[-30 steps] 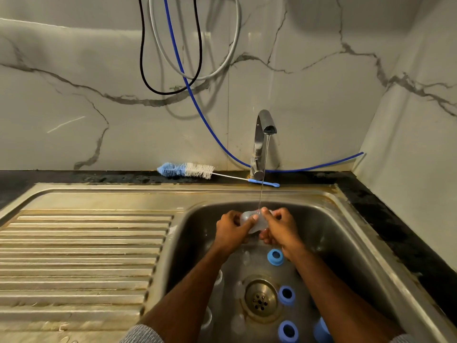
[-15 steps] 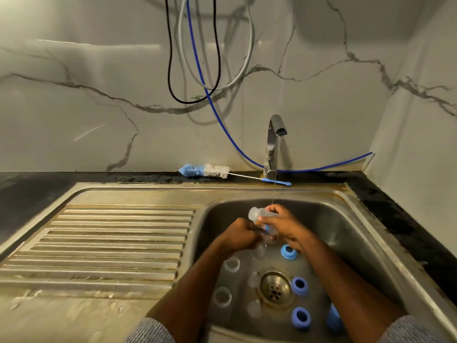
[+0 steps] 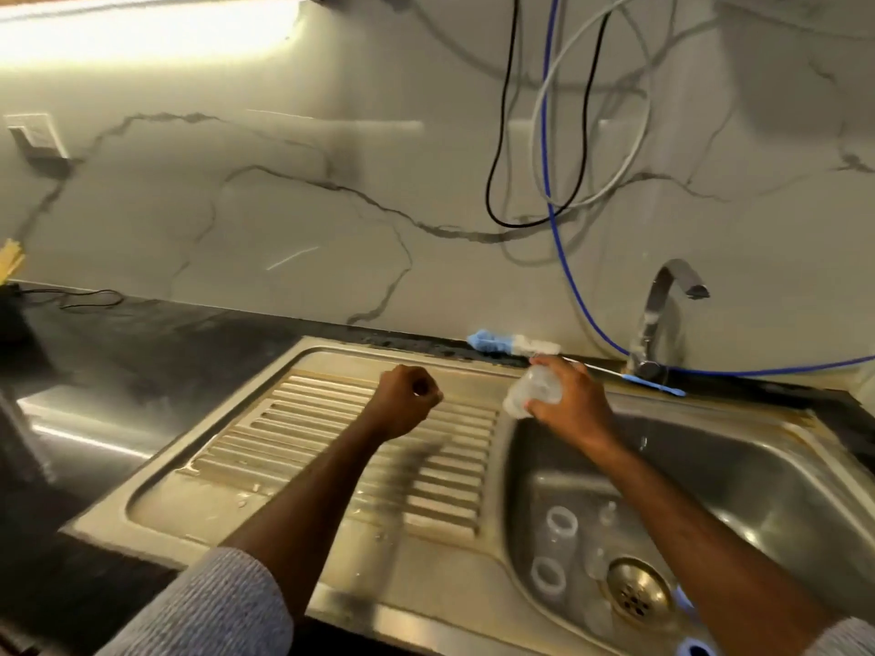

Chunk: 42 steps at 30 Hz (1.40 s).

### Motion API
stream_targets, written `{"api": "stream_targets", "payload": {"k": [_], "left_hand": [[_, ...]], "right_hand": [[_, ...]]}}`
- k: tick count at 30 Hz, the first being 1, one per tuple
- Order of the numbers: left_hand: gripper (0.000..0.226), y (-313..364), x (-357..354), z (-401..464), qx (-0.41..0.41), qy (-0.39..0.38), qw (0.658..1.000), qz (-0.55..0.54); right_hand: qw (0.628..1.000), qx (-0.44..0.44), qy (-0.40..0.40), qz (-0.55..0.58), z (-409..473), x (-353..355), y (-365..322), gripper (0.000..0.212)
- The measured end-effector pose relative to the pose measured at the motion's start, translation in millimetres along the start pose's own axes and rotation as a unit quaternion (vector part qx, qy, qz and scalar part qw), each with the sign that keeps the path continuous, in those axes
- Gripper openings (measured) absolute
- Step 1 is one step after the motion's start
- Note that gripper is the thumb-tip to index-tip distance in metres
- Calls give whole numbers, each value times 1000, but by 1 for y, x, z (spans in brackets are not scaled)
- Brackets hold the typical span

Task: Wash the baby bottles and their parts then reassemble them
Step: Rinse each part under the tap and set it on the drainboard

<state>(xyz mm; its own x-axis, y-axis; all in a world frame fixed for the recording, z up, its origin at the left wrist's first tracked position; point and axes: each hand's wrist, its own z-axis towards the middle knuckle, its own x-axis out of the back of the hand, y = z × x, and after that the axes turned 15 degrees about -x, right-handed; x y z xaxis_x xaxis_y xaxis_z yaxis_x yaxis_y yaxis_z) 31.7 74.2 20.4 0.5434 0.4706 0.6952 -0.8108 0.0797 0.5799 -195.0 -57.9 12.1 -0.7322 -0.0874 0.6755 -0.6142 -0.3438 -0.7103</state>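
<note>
Two hands work above the sink's ribbed drainboard (image 3: 331,419): right hand (image 3: 570,404) fingers grip a clear bottle (image 3: 532,390), likely to set it draining, while left hand (image 3: 405,395) curls closed, seemingly empty.

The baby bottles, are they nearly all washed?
Not nearly. Nothing sits finished on the draining board. The right hand holds one clear bottle beside the basin; the left hand is a fist. Clear bottles and blue rings still lie apart in the sink, none reassembled.
</note>
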Motion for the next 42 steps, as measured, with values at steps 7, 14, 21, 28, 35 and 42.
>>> {"api": "stream_targets", "payload": {"k": [7, 14, 21, 28, 35, 42], "left_hand": [[12, -89, 85, -28, 64, 51, 994, 66], [8, -142, 126, -47, 109, 54, 989, 79], [9, -157, 133, -38, 96, 36, 993, 64], [19, -165, 129, -26, 81, 12, 994, 68], [19, -167, 131, -27, 84, 7, 994, 66], [17, -154, 128, -24, 91, 3, 994, 63]], "right_hand": [[991, 57, -117, 23, 5, -94, -126, 65], [988, 65, -138, 20, 11, -177, -202, 69], [993, 32, -109, 14, 31, -215, -227, 64], [995, 11, -103, 0, 48, -229, -232, 63], [992, -1, -123, -27, 53, -234, -228, 72], [990, -7, -143, 3, 47, -221, -224, 85]]}}
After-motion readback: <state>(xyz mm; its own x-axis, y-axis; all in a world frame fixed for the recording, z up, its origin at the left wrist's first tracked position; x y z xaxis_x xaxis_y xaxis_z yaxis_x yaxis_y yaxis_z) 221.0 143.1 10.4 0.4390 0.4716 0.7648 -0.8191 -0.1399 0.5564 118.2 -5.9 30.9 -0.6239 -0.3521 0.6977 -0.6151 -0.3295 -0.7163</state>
